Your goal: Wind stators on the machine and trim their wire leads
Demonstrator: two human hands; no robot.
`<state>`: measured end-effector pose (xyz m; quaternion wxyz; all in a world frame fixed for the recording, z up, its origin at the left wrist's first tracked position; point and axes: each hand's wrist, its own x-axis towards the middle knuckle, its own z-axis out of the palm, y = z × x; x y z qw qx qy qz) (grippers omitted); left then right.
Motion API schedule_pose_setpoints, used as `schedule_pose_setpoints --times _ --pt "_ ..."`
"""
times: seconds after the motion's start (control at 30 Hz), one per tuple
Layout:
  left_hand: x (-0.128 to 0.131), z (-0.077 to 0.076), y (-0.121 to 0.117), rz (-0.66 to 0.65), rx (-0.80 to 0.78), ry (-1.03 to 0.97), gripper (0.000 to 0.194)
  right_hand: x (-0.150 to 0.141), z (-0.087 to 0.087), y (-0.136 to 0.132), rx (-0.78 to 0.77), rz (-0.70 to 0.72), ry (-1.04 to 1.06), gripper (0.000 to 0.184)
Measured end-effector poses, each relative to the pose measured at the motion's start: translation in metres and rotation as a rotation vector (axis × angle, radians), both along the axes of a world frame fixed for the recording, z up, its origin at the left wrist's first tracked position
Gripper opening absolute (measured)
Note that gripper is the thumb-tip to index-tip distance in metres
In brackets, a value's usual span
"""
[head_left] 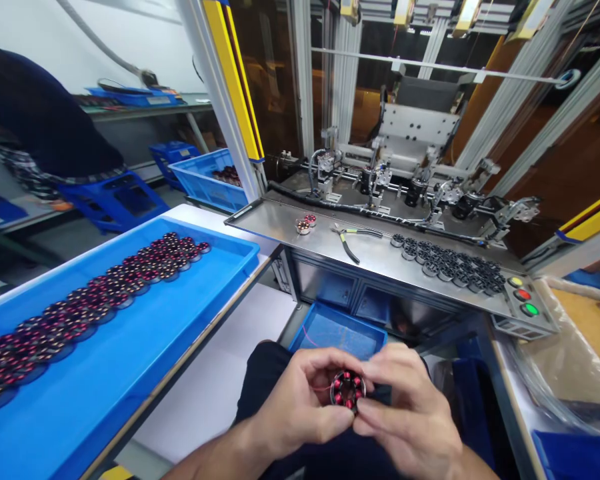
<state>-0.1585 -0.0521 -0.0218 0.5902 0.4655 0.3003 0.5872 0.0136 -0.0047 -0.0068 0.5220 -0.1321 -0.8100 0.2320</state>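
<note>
A small ring-shaped motor stator (349,391) with red wire coils is held up over my lap. My left hand (305,397) grips its left side between thumb and fingers. On the other side, my right hand (410,400) presses its fingertips against the stator's right and lower edge. A thin red wire runs from the stator's left side into the left hand. On the metal worktop ahead lie two wound stators (303,227) and wire cutters (350,241) with green and black handles.
Many wound stators (105,283) fill rows in a blue tray (145,353) on the left. Black unwound cores (450,263) sit on the metal worktop (280,223), near a button box (525,303). A winding machine (410,180) stands behind. A seated person (45,120) is far left.
</note>
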Motion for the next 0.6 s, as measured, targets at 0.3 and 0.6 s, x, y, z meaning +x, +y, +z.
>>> schedule_pose_setpoints --times 0.3,0.6 --pt "0.012 0.003 0.004 0.494 0.474 0.286 0.056 -0.007 0.006 -0.015 0.221 -0.334 0.065 0.015" --pt "0.020 -0.004 -0.002 0.509 0.345 0.185 0.053 -0.022 -0.003 -0.018 -0.104 -0.310 0.106 0.013"
